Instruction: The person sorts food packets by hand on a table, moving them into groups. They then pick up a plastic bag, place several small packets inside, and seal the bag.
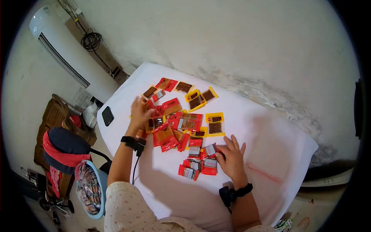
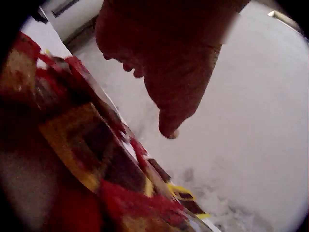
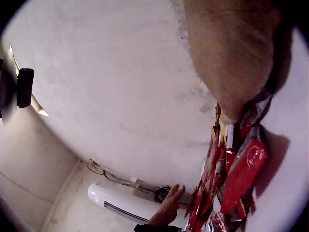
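A pile of flat packets with red or yellow edging and brown contents covers the middle of the table. My left hand (image 1: 140, 113) is over the left side of the pile, its fingers apart and holding nothing; a yellow-edged packet (image 1: 156, 123) lies just beside it. At the pile's near right, my right hand (image 1: 233, 157) pinches the edge of a small red packet with a pale label (image 1: 209, 150) between thumb and index finger, the other fingers spread. Similar small packets (image 1: 189, 173) lie grouped below it. In the right wrist view, my right hand (image 3: 231, 63) hides part of them.
A white cloth covers the table (image 1: 170, 193), with a black phone (image 1: 108, 116) near its left edge. Beyond stands the wall (image 1: 232, 46). On the floor at left are a blue basin (image 1: 103, 193) of wrapped packets, a dark padded seat (image 1: 69, 147) and a white air conditioner (image 1: 65, 50).
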`<state>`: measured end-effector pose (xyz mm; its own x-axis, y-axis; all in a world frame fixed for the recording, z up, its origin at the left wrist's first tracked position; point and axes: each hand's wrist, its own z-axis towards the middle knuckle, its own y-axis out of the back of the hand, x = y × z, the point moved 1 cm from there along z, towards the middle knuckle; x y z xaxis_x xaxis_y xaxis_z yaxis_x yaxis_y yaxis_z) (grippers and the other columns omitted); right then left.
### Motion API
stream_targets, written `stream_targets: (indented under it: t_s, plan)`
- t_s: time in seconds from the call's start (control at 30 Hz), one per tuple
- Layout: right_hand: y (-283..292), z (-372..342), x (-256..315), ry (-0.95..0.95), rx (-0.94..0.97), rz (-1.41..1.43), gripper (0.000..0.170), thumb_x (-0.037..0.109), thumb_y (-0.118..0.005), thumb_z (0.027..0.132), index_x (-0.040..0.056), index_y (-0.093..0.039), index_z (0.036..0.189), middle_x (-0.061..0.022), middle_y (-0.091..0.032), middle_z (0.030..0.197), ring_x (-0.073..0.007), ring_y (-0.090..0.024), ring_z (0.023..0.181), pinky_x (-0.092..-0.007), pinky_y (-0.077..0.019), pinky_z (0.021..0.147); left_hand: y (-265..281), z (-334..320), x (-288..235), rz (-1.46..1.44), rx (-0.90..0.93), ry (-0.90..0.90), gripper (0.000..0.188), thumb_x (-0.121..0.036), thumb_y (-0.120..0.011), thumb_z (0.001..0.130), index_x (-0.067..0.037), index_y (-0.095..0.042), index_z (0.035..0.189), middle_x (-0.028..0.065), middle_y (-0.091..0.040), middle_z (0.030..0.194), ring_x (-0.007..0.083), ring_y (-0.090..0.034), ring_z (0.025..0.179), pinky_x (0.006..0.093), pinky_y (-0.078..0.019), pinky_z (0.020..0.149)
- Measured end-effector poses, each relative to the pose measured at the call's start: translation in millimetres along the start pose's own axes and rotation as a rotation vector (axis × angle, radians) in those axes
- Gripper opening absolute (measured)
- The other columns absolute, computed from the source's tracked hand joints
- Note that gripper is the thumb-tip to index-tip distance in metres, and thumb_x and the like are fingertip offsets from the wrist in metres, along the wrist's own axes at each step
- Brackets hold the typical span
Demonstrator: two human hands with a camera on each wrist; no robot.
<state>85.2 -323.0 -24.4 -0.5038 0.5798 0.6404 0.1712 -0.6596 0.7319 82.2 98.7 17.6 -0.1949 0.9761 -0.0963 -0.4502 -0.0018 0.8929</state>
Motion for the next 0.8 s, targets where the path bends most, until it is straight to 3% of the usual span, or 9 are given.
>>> stream_targets:
  t_s: [0.03, 0.13, 0.2, 0.3, 0.37, 0.43, 0.5, 0.6, 0.8]
  plan:
    - [-0.2, 0.3, 0.2, 0.001, 0.002, 0.000, 0.025, 0.025, -0.065, 0.078, 0.0142, -0.067, 0.101, -0.0115, -0.047, 0.131, -0.0327, -0.031, 0.131, -0.0678, -0.0132, 0.101, 5.9, 6.3, -24.8, -0.150, 0.077, -0.062, 0.083, -0.036, -0.075, 0.070, 0.001, -0.037, 0.133, 0.0235, -0.039, 0.134, 0.0386, -0.034, 0.127, 0.0473, -0.0281, 0.104]
    - [-1.2, 0.3, -1.1, 0.007, 0.001, -0.005, 0.025, 0.025, -0.066, 0.078, 0.0130, -0.067, 0.100, -0.0120, -0.047, 0.130, -0.0330, -0.031, 0.130, -0.0680, -0.0135, 0.100, -13.3, 14.7, -58.2, -0.018, 0.125, -0.128, 0.086, -0.040, -0.076, 0.067, 0.000, -0.038, 0.133, 0.0224, -0.037, 0.137, 0.0374, -0.033, 0.129, 0.0465, -0.0285, 0.104]
    - [-1.4, 0.1, -3.4, 0.025, -0.013, 0.021, 0.025, 0.025, -0.066, 0.078, 0.0120, -0.067, 0.099, -0.0125, -0.047, 0.130, -0.0334, -0.032, 0.130, -0.0685, -0.0142, 0.100, -15.4, 25.4, -79.0, 0.005, 0.554, 0.077, 0.089, -0.042, -0.078, 0.064, 0.001, -0.039, 0.131, 0.0216, -0.042, 0.134, 0.0355, -0.038, 0.126, 0.0435, -0.0312, 0.102]
    - [3.7, 1.0, -0.1, 0.015, 0.010, 0.028, 0.025, 0.024, -0.065, 0.079, 0.0122, -0.067, 0.100, -0.0126, -0.047, 0.130, -0.0334, -0.031, 0.130, -0.0688, -0.0146, 0.100, -11.5, 47.9, -75.4, -0.058, 0.687, 0.182, 0.090, -0.042, -0.079, 0.062, 0.000, -0.040, 0.130, 0.0202, -0.051, 0.126, 0.0334, -0.049, 0.117, 0.0413, -0.0370, 0.097]
    - [3.1, 0.5, 0.3, 0.009, 0.015, 0.019, 0.024, 0.024, -0.065, 0.079, 0.0122, -0.067, 0.101, -0.0127, -0.047, 0.130, -0.0334, -0.031, 0.130, -0.0687, -0.0146, 0.100, -16.4, 42.5, -61.1, -0.111, 0.663, 0.200, 0.079, -0.032, -0.079, 0.065, 0.000, -0.042, 0.127, 0.0180, -0.060, 0.113, 0.0299, -0.057, 0.107, 0.0391, -0.0426, 0.091]
    - [3.4, 0.7, 0.0, 0.002, 0.019, 0.009, 0.024, 0.024, -0.065, 0.079, 0.0123, -0.066, 0.101, -0.0128, -0.047, 0.130, -0.0333, -0.031, 0.130, -0.0685, -0.0146, 0.100, -7.6, 37.8, -56.7, -0.454, 0.432, 0.290, 0.068, -0.020, -0.078, 0.067, 0.001, -0.045, 0.121, 0.0162, -0.062, 0.107, 0.0256, -0.060, 0.099, 0.0346, -0.0474, 0.083]
    - [4.3, 0.2, 0.4, 0.019, 0.007, 0.010, 0.024, 0.024, -0.064, 0.080, 0.0128, -0.066, 0.101, -0.0124, -0.046, 0.131, -0.0330, -0.031, 0.130, -0.0678, -0.0144, 0.101, -25.8, 35.2, -31.0, -0.423, 0.268, 0.227, 0.061, -0.018, -0.076, 0.072, 0.002, -0.044, 0.120, 0.0132, -0.063, 0.102, 0.0242, -0.061, 0.095, 0.0339, -0.0480, 0.083]
    - [3.2, 0.3, 1.2, 0.005, 0.010, 0.007, 0.024, 0.024, -0.064, 0.080, 0.0131, -0.066, 0.101, -0.0120, -0.046, 0.131, -0.0330, -0.031, 0.130, -0.0674, -0.0143, 0.101, -41.9, 35.1, 1.5, -0.701, 0.002, 0.454, 0.039, -0.007, -0.067, 0.080, 0.001, -0.047, 0.113, 0.0107, -0.063, 0.094, 0.0157, -0.063, 0.078, 0.0286, -0.0522, 0.068]
    - [4.9, 1.4, 1.4, -0.002, 0.024, 0.015, 0.024, 0.025, -0.064, 0.081, 0.0132, -0.066, 0.101, -0.0119, -0.046, 0.131, -0.0330, -0.031, 0.131, -0.0675, -0.0142, 0.101, -36.1, 44.1, 7.1, -0.765, -0.109, 0.550, 0.043, -0.016, -0.070, 0.078, 0.004, -0.049, 0.109, 0.0153, -0.061, 0.102, 0.0222, -0.061, 0.087, 0.0333, -0.0509, 0.074]
